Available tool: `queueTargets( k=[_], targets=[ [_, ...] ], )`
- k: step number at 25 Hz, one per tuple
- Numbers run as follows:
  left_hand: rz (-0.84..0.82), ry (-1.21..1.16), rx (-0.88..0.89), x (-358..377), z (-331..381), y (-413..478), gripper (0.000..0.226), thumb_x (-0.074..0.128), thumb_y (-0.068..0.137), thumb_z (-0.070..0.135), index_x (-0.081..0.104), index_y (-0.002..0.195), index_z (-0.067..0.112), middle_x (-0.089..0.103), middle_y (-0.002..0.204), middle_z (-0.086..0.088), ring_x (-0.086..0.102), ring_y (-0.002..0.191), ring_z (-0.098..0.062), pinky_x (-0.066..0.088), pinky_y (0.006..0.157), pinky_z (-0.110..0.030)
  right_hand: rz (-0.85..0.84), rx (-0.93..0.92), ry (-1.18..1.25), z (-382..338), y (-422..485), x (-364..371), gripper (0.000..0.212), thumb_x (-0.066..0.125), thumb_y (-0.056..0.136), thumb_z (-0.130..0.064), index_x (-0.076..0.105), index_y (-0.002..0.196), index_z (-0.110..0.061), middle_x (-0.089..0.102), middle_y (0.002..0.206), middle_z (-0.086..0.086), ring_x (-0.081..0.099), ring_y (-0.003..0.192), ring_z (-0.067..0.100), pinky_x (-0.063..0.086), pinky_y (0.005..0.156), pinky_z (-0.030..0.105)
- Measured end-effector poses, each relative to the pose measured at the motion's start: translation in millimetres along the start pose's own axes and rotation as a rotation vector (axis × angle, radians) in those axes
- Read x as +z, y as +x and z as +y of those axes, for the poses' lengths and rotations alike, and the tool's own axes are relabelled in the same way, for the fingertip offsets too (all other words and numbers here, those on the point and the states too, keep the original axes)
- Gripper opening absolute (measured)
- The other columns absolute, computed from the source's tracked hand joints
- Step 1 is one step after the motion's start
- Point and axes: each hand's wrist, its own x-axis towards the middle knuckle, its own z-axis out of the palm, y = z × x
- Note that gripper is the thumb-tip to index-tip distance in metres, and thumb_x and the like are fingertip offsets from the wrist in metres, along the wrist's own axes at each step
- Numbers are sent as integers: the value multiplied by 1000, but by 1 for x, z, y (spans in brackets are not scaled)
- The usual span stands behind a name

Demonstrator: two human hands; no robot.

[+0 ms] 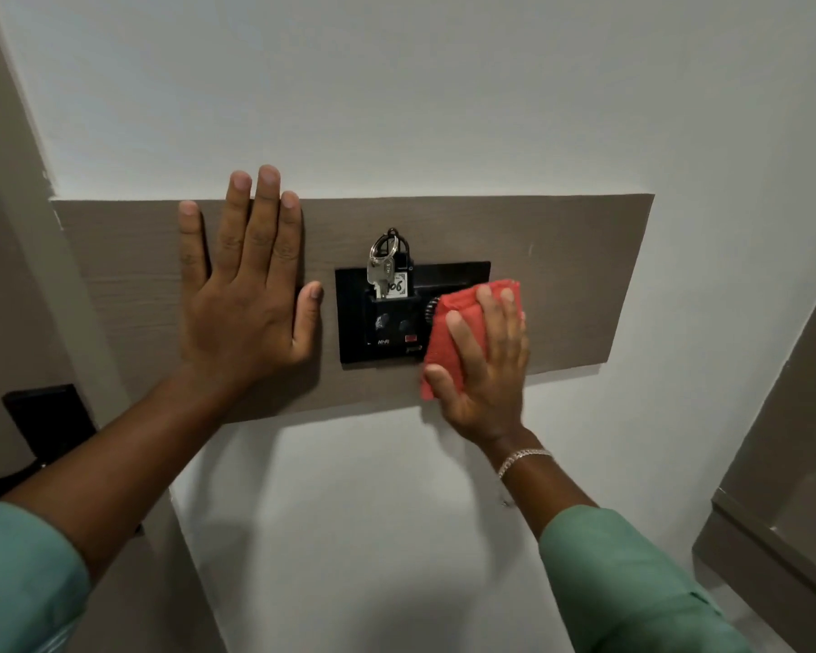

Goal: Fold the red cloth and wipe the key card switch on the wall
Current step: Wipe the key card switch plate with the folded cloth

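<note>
On switch point(387, 318), "Hi-Fi", tag point(398, 286) "06"

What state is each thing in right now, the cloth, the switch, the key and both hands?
red cloth: folded, pressed against the switch's right edge
key card switch: wall-mounted, right side covered by the cloth
key: hanging on its ring, with its tag in the slot
left hand: open, flat on the brown panel
right hand: pressing the cloth, fingers spread

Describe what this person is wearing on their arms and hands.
Both forearms are bare, with light green sleeves pushed up toward the elbows. The right hand has a silver chain bracelet at its wrist. The left hand wears nothing: no rings, watch or gloves show on either hand.
</note>
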Motion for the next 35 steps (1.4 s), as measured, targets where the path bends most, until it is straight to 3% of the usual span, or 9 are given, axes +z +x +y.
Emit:
queueTargets(
  k=[4, 9, 14, 18, 20, 24, 27, 30, 35],
  targets=[
    [1, -5, 6, -1, 1, -2, 75, 32, 96, 43, 11, 156, 4, 16, 163, -21, 11, 152, -36, -6, 121, -53, 195, 403, 123, -30, 32, 12, 52, 33, 101, -51, 39, 148, -28, 36, 160, 12, 21, 154, 36, 27, 118, 62],
    [2, -23, 2, -1, 0, -1, 75, 34, 96, 43, 11, 156, 4, 17, 163, -21, 11, 151, -36, -2, 121, -55, 25, -128, -26, 3, 23, -3, 51, 33, 100, -55, 43, 141, -26, 36, 153, 17, 26, 147, 43, 23, 120, 62],
    [3, -12, 4, 0, 0, -1, 75, 33, 96, 43, 10, 156, 4, 17, 163, -21, 11, 152, -36, -2, 121, -55, 196, 269, 64, -29, 40, 15, 50, 32, 102, -51, 45, 144, -28, 38, 158, 13, 22, 154, 35, 27, 117, 62],
    [10, -14, 8, 2, -2, -2, 75, 35, 96, 43, 12, 156, 4, 18, 163, -20, 12, 151, -36, 0, 121, -56, 57, -172, -38, 5, 26, 5, 52, 38, 99, -56, 37, 144, -32, 35, 153, 17, 27, 148, 42, 27, 117, 64],
    [10, -14, 5, 2, 0, -1, 75, 36, 96, 42, 13, 156, 4, 18, 163, -20, 12, 151, -36, 1, 121, -57, -17, -239, -103, 34, 14, -9, 50, 44, 98, -55, 36, 142, -32, 35, 151, 19, 30, 143, 45, 29, 116, 63],
    [0, -15, 4, -1, 1, -1, 75, 36, 96, 42, 14, 156, 3, 19, 163, -20, 12, 151, -35, 5, 120, -59, 18, 87, -47, 32, 5, -27, 42, 51, 99, -37, 46, 137, -19, 43, 151, 22, 33, 143, 43, 33, 117, 58],
    [-11, -33, 0, -2, 0, 0, 75, 35, 96, 42, 12, 156, 4, 16, 164, -20, 9, 152, -34, 3, 120, -58, 245, 392, 194, -2, 21, -30, 42, 52, 100, -28, 45, 140, -18, 43, 152, 19, 37, 145, 31, 35, 117, 50],
    [-19, -42, -6, -2, 0, -1, 74, 34, 96, 42, 12, 156, 4, 15, 164, -19, 7, 153, -32, 0, 121, -56, 350, 319, 348, -55, 38, -15, 48, 46, 103, -37, 38, 149, -26, 36, 158, 13, 34, 148, 23, 33, 119, 31],
    [-13, -60, -6, -2, -2, 0, 74, 35, 95, 42, 14, 156, 3, 15, 164, -18, 7, 153, -31, -3, 122, -53, 67, 145, 125, -94, 25, 19, 52, 39, 101, -51, 31, 147, -28, 22, 160, 12, 18, 153, 37, 26, 118, 65]
  ],
)
